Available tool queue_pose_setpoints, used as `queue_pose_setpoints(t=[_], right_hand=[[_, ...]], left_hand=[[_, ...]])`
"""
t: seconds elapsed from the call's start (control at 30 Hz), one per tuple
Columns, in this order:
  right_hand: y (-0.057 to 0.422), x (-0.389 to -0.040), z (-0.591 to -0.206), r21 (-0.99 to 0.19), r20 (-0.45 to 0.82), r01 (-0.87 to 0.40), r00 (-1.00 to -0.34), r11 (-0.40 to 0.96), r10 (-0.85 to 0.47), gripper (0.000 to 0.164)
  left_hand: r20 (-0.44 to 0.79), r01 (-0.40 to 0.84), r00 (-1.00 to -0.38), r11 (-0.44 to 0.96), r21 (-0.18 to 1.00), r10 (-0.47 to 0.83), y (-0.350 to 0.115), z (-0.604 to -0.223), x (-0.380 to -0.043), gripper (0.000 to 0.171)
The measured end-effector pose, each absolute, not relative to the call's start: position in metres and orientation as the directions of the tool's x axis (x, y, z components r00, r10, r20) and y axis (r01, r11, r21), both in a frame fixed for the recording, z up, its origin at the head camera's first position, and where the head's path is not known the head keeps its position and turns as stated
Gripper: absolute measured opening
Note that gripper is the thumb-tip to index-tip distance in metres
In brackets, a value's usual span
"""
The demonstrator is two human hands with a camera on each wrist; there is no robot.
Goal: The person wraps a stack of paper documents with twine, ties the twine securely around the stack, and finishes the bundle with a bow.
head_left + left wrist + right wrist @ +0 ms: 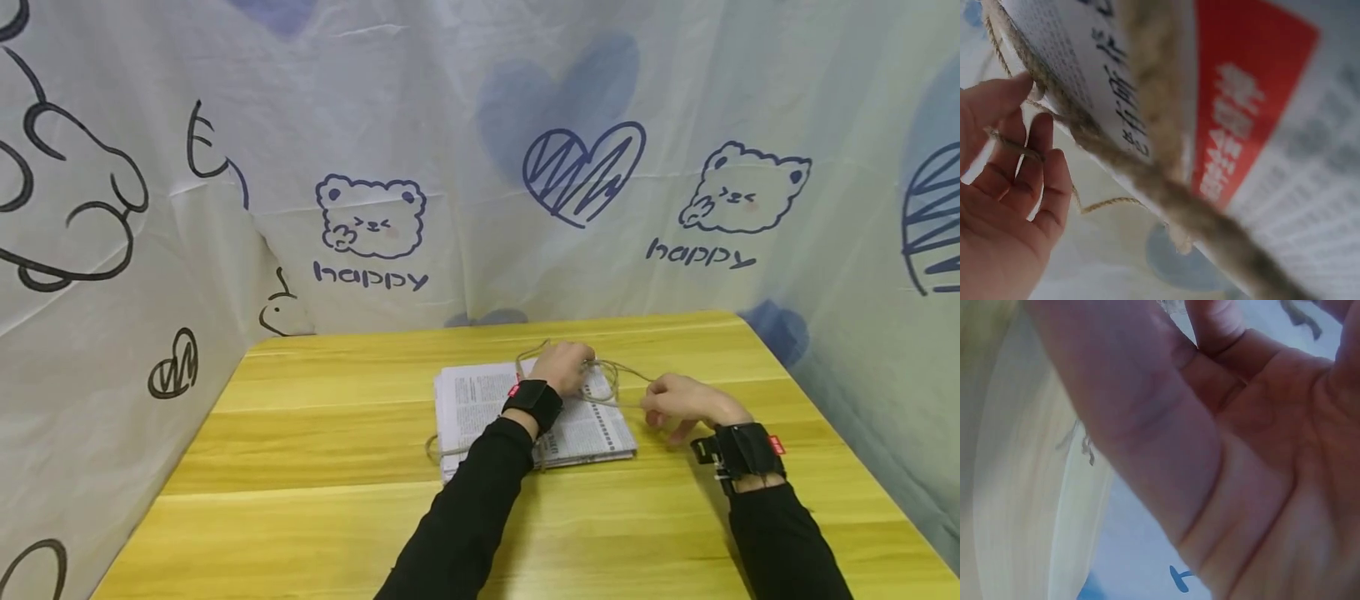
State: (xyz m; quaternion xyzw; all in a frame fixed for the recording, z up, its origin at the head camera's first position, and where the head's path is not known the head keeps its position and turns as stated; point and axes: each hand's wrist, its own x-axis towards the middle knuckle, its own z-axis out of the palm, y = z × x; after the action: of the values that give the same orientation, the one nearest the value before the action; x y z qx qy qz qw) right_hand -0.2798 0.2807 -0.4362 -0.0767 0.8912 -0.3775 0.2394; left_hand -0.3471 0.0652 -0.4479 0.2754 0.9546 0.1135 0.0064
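Observation:
A stack of folded newspapers [480,396] lies on the table with brown twine [628,370] around it and loose over its right part. Above the stack's far edge, my left hand [562,367] holds the twine. In the left wrist view, twine [1110,203] runs between the fingers of the left hand [1013,194], with the thumb close to the cord at the newspaper [1257,94] edge. Just right of the stack, my right hand [692,402] pinches twine stretching from the left. The right hand [1141,419] hides its fingertips in the right wrist view.
The yellow wood-grain table [315,442] extends on both sides of the stack. A twine loop sticks out past the stack's left edge. A white cloth [465,167] with blue and black drawings hangs behind and at both sides.

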Motion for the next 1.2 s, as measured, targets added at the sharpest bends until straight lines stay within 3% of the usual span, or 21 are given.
queue_pose_setpoints(t=[0.1, 0.2, 0.27, 0.37, 0.47, 0.53, 0.77, 0.93, 1.07, 1.2], right_hand=[[0.28, -0.28, -0.437, -0.709, -0.374, 0.049, -0.872, 0.704, -0.316, 0.029], [0.28, -0.28, -0.438, -0.712, -0.379, 0.054, -0.869, 0.7, -0.319, 0.029], [0.28, -0.28, -0.439, -0.716, -0.383, 0.058, -0.866, 0.696, -0.322, 0.028], [0.279, -0.28, -0.439, -0.719, -0.378, 0.052, -0.866, 0.693, -0.327, 0.028], [0.279, -0.28, -0.438, -0.72, -0.373, 0.043, -0.866, 0.693, -0.334, 0.027], [0.278, -0.28, -0.437, -0.719, -0.37, 0.036, -0.865, 0.694, -0.338, 0.028], [0.282, -0.281, -0.437, -0.754, -0.317, -0.007, -0.872, 0.656, -0.374, 0.029], [0.284, -0.284, -0.436, -0.811, -0.167, -0.134, -0.881, 0.57, -0.444, 0.03], [0.279, -0.286, -0.434, -0.838, -0.043, -0.218, -0.888, 0.5, -0.458, 0.031], [0.274, -0.287, -0.431, -0.849, 0.046, -0.268, -0.896, 0.456, -0.441, 0.029]], left_hand=[[0.038, 0.533, -0.835, 0.79, 0.301, 0.549, 0.064, -0.45, -0.348, 0.019], [0.0, 0.496, -0.848, 0.792, 0.356, 0.531, 0.065, -0.452, -0.349, 0.046], [-0.021, 0.468, -0.862, 0.81, 0.354, 0.507, 0.066, -0.453, -0.35, 0.053], [0.009, 0.463, -0.878, 0.846, 0.265, 0.479, 0.069, -0.453, -0.351, 0.034], [0.039, 0.467, -0.883, 0.867, 0.176, 0.468, 0.071, -0.454, -0.352, 0.002], [0.039, 0.472, -0.881, 0.868, 0.157, 0.472, 0.071, -0.455, -0.353, 0.014], [-0.069, 0.447, -0.883, 0.877, 0.176, 0.464, 0.068, -0.457, -0.356, 0.025], [-0.058, 0.502, -0.852, 0.842, 0.197, 0.521, 0.064, -0.455, -0.355, 0.018], [-0.065, 0.529, -0.829, 0.816, 0.231, 0.556, 0.06, -0.452, -0.356, 0.028], [-0.066, 0.512, -0.818, 0.776, 0.368, 0.571, 0.048, -0.445, -0.357, 0.038]])
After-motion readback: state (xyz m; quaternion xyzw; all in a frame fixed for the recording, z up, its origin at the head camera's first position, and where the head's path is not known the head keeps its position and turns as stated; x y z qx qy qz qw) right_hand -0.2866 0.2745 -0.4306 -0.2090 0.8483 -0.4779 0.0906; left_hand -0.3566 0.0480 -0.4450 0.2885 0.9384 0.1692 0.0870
